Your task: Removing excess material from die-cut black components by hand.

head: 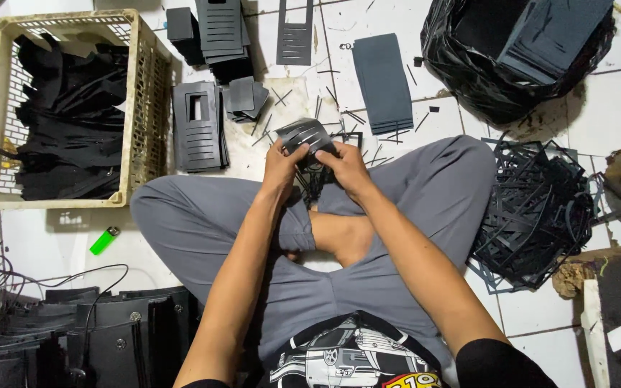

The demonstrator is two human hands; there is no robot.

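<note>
I sit cross-legged on a white tiled floor in grey trousers. Both hands meet above my knees on one dark grey slotted sheet piece (305,134), which bends between them. My left hand (282,164) pinches its left side and my right hand (345,165) grips its right side. Thin black offcut strips (315,181) hang below the piece, between my hands.
A cream plastic crate (146,93) with black scraps stands at the left. Stacks of dark slotted sheets (197,126) and plain ones (384,82) lie ahead. A black bag (483,72) sits top right, a heap of cut-out waste (533,212) at right, a green lighter (104,241) at left.
</note>
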